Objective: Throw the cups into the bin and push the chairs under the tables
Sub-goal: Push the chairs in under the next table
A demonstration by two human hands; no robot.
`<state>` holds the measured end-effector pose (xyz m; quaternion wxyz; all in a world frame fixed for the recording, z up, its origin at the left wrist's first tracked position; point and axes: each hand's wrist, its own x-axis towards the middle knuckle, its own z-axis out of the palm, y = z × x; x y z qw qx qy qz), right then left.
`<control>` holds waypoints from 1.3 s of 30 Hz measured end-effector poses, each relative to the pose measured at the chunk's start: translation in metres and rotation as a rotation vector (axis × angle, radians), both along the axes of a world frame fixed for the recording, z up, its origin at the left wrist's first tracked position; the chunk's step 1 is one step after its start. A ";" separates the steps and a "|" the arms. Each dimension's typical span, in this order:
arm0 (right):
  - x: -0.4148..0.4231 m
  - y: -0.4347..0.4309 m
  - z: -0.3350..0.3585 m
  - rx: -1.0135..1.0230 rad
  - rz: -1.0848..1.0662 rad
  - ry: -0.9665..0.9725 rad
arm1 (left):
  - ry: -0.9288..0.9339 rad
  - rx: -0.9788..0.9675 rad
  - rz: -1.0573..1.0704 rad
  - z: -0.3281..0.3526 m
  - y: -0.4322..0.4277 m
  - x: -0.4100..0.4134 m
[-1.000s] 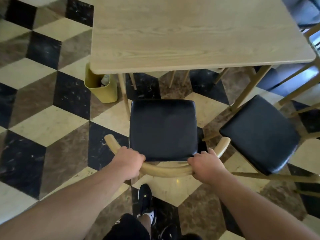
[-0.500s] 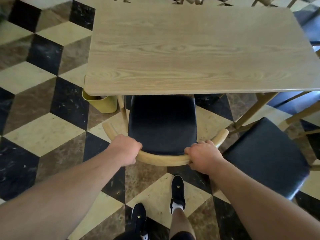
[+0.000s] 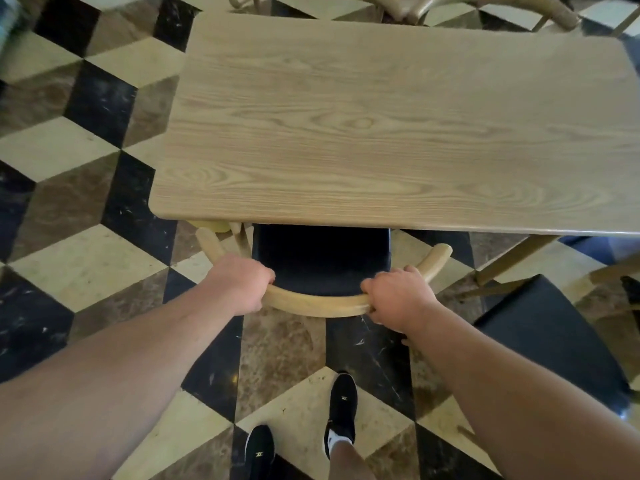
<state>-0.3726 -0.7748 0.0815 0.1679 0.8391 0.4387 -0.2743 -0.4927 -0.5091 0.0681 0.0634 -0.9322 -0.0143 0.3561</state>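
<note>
A wooden chair with a black seat (image 3: 320, 258) stands at the near edge of a light wooden table (image 3: 381, 133), most of its seat hidden under the tabletop. My left hand (image 3: 239, 282) grips the left part of its curved back rail (image 3: 315, 303). My right hand (image 3: 398, 299) grips the right part of the same rail. A sliver of the yellow bin (image 3: 207, 225) shows under the table's near left corner. No cups are in view.
A second black-seated chair (image 3: 554, 337) stands out from the table at the right, beside my right arm. More wooden chair backs (image 3: 485, 5) line the table's far side. My two feet (image 3: 341, 417) stand on the chequered marble floor (image 3: 79, 258).
The chair has slid forward under the table with both hands on its rail. I have stepped closer, and the yellow bin is now almost hidden by the tabletop.
</note>
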 end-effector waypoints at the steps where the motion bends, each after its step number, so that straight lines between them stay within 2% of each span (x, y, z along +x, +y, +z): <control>1: 0.002 0.000 -0.003 -0.014 0.010 -0.003 | 0.005 0.004 -0.004 -0.005 -0.002 0.001; 8: -0.002 -0.010 -0.023 -0.013 0.033 -0.039 | -0.046 -0.020 -0.026 -0.030 -0.001 -0.008; 13: -0.013 -0.016 -0.017 0.031 -0.042 -0.022 | -0.050 -0.025 -0.005 -0.022 -0.012 -0.012; 17: -0.028 -0.035 0.000 0.125 -0.088 -0.047 | -0.127 -0.154 0.027 -0.003 -0.038 -0.023; 22: -0.052 -0.080 0.035 0.226 -0.246 -0.140 | -0.266 -0.324 0.071 0.030 -0.081 -0.031; 32: -0.135 -0.256 0.090 0.204 -0.566 -0.236 | -0.308 -0.424 -0.055 0.086 -0.227 -0.018; 39: -0.151 -0.423 0.110 0.154 -0.718 -0.341 | -0.333 -0.547 -0.142 0.099 -0.384 -0.002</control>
